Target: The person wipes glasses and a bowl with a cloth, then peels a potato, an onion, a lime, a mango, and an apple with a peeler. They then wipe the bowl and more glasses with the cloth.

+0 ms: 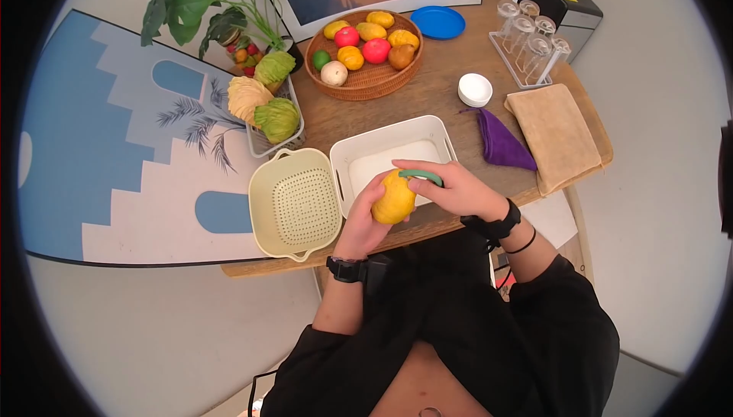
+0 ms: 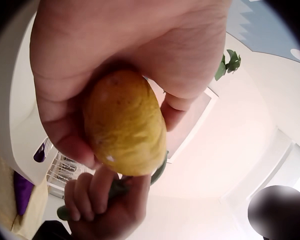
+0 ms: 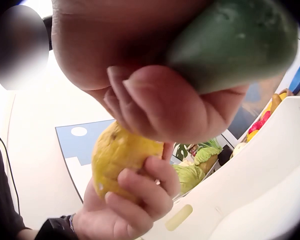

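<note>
A yellow mango (image 1: 395, 198) is gripped in my left hand (image 1: 361, 218), held over the near side of the white bin (image 1: 382, 131). In the left wrist view the mango (image 2: 125, 125) has wrinkled, shiny skin with the fingers curled round it. My right hand (image 1: 464, 188) grips a green-handled peeler (image 1: 424, 176), its head end right at the mango's top; the blade is hidden. The right wrist view shows the thick handle (image 3: 240, 45) in the palm, its butt end toward the camera.
A pale yellow colander (image 1: 262, 211) stands left of the bin. Behind are a wicker basket (image 1: 363, 90) of fruit and a grey basket (image 1: 299, 130) with cabbages. On the right lie a purple cloth (image 1: 504, 142), tan cloth (image 1: 555, 130), white bowl (image 1: 475, 90) and glasses on a rack (image 1: 527, 43).
</note>
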### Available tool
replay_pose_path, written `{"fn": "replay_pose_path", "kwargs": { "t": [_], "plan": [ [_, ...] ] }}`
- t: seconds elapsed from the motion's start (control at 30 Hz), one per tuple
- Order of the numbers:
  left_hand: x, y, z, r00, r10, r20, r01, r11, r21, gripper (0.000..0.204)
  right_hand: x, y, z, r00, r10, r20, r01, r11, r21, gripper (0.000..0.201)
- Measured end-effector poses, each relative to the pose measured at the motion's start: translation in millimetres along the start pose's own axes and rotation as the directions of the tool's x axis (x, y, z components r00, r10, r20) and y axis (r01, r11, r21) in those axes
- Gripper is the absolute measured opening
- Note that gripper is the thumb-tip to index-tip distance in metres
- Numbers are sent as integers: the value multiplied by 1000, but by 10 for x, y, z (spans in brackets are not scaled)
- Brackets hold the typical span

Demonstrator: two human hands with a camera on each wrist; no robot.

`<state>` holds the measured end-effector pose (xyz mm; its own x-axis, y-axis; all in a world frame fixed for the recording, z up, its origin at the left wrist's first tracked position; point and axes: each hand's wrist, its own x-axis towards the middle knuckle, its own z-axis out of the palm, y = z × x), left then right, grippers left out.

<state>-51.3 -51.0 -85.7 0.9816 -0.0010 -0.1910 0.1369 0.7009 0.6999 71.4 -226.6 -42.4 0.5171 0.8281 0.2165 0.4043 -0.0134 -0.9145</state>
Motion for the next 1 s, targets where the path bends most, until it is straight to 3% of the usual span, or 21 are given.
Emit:
{"fn": "replay_pose_path", "kwargs": {
  "t": [0.03, 0.1, 0.13, 0.2, 0.23, 0.27, 0.3, 0.33, 0.37, 0.4, 0.43, 0.53, 0.57, 0.63, 0.77, 0.83, 0.87, 0.93, 1.0],
  "plan": [
    [-15, 7, -44, 995, -12, 99, 8, 999, 35, 53, -7, 9, -51, 1000, -1, -1, 1, 1000, 0, 45],
    [-48, 18, -65, 992, -26, 122, 22, 999, 28, 53, 9, -154, -153, 954, 173, 246, -220, 959, 180, 41],
    [-56, 23, -72, 988, -39, 147, 36, 999, 20, 54, 21, -161, -166, 954, 172, 245, -219, 959, 181, 41],
    [-44, 28, -119, 982, -62, 177, 66, 998, -14, 52, 36, -169, -183, 866, 367, 339, -438, 884, 162, 40],
    [-31, 33, -132, 975, -82, 207, 94, 994, -48, 51, 37, -121, -154, 867, 366, 339, -437, 885, 162, 40],
    [-8, 39, -121, 975, -81, 207, 93, 995, -48, 51, 42, -59, -96, 960, 228, 164, -247, 963, 111, 42],
    [29, 41, -95, 988, -84, 133, 107, 980, -170, 49, 31, -27, -51, 998, 58, -4, -58, 998, 24, 45],
    [66, 37, -65, 994, -95, 58, 108, 951, -291, 48, -12, -24, -35, 998, 57, -1, -57, 998, 24, 45],
    [89, 28, -16, 994, -92, 55, 105, 951, -292, 48, -58, -94, -16, 999, 35, -8, -36, 971, -237, 52],
    [102, 14, 55, 998, -55, -40, 38, 944, -328, 50, -112, -137, 21, 1000, 12, -8, -14, 876, -482, 60],
    [112, 9, 118, 991, -20, -136, -30, 934, -356, 52, -160, -155, 92, 1000, 12, -5, -13, 877, -481, 60],
    [147, 27, 267, 980, -36, -197, -19, 962, -272, 54, -283, -60, 334, 997, -70, -12, 49, 805, -591, 80],
    [147, 15, 286, 980, -39, -196, -16, 962, -274, 54, -291, -35, 367, 998, -67, -13, 46, 805, -591, 80],
    [146, 3, 301, 986, -14, -168, -26, 971, -236, 56, -285, -19, 418, 978, -131, -163, 22, 839, -544, 79],
    [131, -8, 248, 987, -9, -161, -23, 980, -196, 53, -219, -43, 273, 986, -99, -132, 11, 837, -547, 76],
    [93, 38, 310, 985, -51, -168, 13, 975, -222, 47, -163, -114, 155, 992, 59, -114, -109, 857, -504, 67],
    [88, 32, 260, 984, -50, -168, 11, 975, -223, 47, -128, -90, 117, 992, 58, -112, -107, 857, -504, 67],
    [64, 12, 94, 997, -71, -42, 64, 985, -158, 47, -62, -32, 53, 990, -47, -136, 17, 976, -215, 53],
    [38, 23, 50, 998, -66, -2, 66, 993, -98, 48, -4, 1, -48, 998, 2, -69, -13, 987, -157, 46]
  ]
}}
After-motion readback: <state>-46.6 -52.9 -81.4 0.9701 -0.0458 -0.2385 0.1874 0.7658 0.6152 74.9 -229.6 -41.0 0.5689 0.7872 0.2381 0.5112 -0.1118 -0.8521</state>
